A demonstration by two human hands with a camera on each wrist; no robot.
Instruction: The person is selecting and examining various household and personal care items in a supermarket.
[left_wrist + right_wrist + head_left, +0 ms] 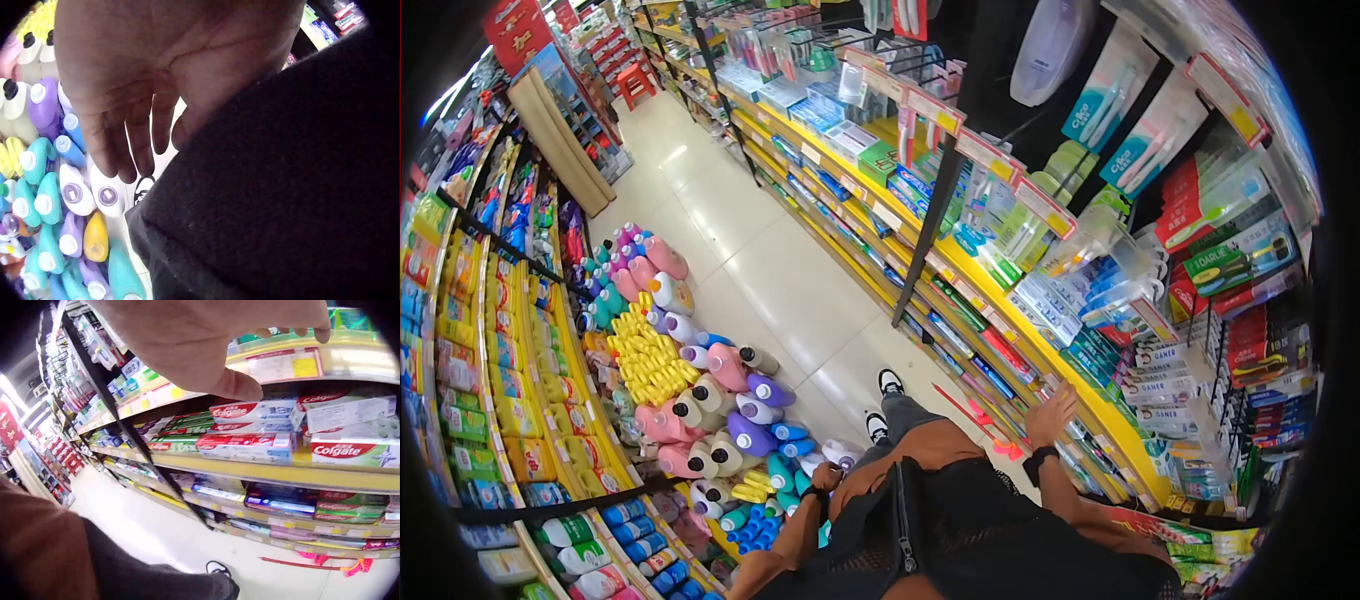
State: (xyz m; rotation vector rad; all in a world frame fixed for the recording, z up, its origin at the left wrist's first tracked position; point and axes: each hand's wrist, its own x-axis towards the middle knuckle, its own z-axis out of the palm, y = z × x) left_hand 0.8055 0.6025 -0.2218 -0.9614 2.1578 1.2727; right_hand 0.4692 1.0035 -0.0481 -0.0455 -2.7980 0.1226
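Observation:
My left hand (pixel 828 476) hangs at my side near the thigh, beside a crowd of detergent bottles (pixel 750 437) standing on the floor. In the left wrist view its fingers (pixel 142 153) point loosely down with nothing in them, bottles lying beyond. My right hand (pixel 1052 415) reaches out to the yellow-edged shelf on the right. Seen from the right wrist, that hand (pixel 206 347) spreads over the shelf edge with its price label (pixel 284 365), thumb apart from the fingers and holding nothing. Below the thumb lie Colgate toothpaste boxes (pixel 250 412).
Shelves of packets (pixel 520 400) line the left side. Toothbrush packs (pixel 1135 130) hang at the upper right. A red stick (pixel 300 563) with a pink end lies on the floor by the right shelf. A red stool (pixel 636 84) stands far down the tiled aisle (pixel 740 250).

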